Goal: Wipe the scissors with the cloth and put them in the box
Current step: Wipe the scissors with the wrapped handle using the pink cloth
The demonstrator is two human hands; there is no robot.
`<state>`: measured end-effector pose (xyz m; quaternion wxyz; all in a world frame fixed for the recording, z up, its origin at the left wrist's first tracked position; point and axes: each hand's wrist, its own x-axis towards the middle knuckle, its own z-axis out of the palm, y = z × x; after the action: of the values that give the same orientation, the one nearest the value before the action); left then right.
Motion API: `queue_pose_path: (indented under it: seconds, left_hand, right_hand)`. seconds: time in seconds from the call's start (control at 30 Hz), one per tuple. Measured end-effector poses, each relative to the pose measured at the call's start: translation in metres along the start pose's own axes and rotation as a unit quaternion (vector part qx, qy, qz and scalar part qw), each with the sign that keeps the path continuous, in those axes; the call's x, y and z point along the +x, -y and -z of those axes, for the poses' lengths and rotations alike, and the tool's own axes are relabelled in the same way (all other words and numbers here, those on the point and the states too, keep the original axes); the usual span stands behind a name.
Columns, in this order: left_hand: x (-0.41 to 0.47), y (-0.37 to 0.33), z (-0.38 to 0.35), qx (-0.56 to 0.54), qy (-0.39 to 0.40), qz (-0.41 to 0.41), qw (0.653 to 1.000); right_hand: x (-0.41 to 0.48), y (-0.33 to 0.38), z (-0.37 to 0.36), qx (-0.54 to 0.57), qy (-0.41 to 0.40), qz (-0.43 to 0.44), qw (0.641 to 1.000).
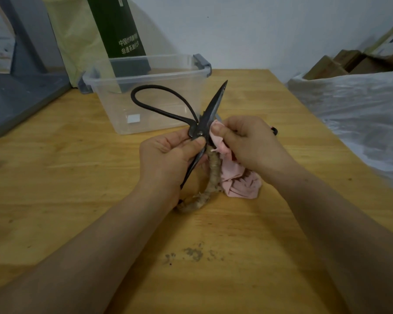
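Black iron scissors (210, 109) point up and away over the wooden table (77, 177), blades closed. One handle loop is bare black metal, the other is wrapped in tan cord and curves down toward me. My left hand (168, 159) grips the scissors at the pivot, thumb on the rivet. My right hand (247, 141) pinches a pink cloth (236, 177) against the blade's base, the rest of the cloth hanging down to the table. A clear plastic box (145, 71) with grey clips stands open just behind the scissors.
A dark green carton (118, 28) and a yellowish bag (77, 37) stand behind the box. A grey tray (16, 98) lies at the left. White plastic sheeting (361, 109) covers the right side, with cardboard boxes (349, 62) beyond. Dirt specks (193, 254) mark the near table.
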<state>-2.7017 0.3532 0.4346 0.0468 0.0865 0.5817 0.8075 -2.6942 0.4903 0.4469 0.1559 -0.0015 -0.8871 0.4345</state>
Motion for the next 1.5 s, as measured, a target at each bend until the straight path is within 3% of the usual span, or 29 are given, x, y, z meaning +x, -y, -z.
queue_pose_path:
  seconds: [0.1, 0.2, 0.37, 0.6, 0.8, 1.0, 1.17, 1.23, 1.37, 1.5]
  left_hand:
    - [0.0, 0.0, 0.001, 0.013, -0.003, 0.0, 1.0]
    - [0.0, -0.001, 0.001, 0.015, -0.013, 0.015, 1.0]
    - [0.004, -0.006, 0.005, -0.005, -0.054, 0.037, 0.998]
    - [-0.001, -0.002, 0.0, 0.026, -0.022, 0.001, 0.999]
    - [0.001, -0.01, 0.004, -0.017, -0.053, 0.035, 0.998]
    - [-0.002, -0.002, 0.0, 0.01, -0.029, 0.02, 0.999]
    - [0.006, -0.012, 0.007, -0.032, -0.071, 0.038, 0.996]
    - [0.009, -0.015, 0.01, -0.041, -0.08, 0.034, 0.995]
    - [0.005, -0.009, 0.003, -0.022, -0.066, 0.037, 0.997]
    - [0.003, -0.009, 0.001, -0.02, -0.053, 0.038, 0.998]
  right_hand:
    - [-0.003, -0.001, 0.002, 0.072, 0.058, -0.019, 0.996]
    - [0.0, -0.003, 0.004, 0.066, 0.053, -0.03, 0.996]
    - [-0.004, -0.007, 0.023, 0.088, 0.112, -0.08, 0.987]
    - [0.0, 0.0, 0.003, 0.103, 0.022, -0.023, 0.994]
    - [-0.003, -0.003, 0.024, 0.105, 0.113, -0.072, 0.985]
    - [-0.002, 0.002, 0.006, 0.071, 0.046, -0.03, 0.996]
    - [-0.003, -0.002, 0.025, 0.126, 0.093, -0.073, 0.985]
    - [-0.003, -0.005, 0.028, 0.113, 0.078, -0.089, 0.987]
    - [0.0, -0.002, 0.013, 0.104, 0.042, -0.054, 0.992]
    - [0.001, -0.002, 0.012, 0.119, 0.065, -0.053, 0.989]
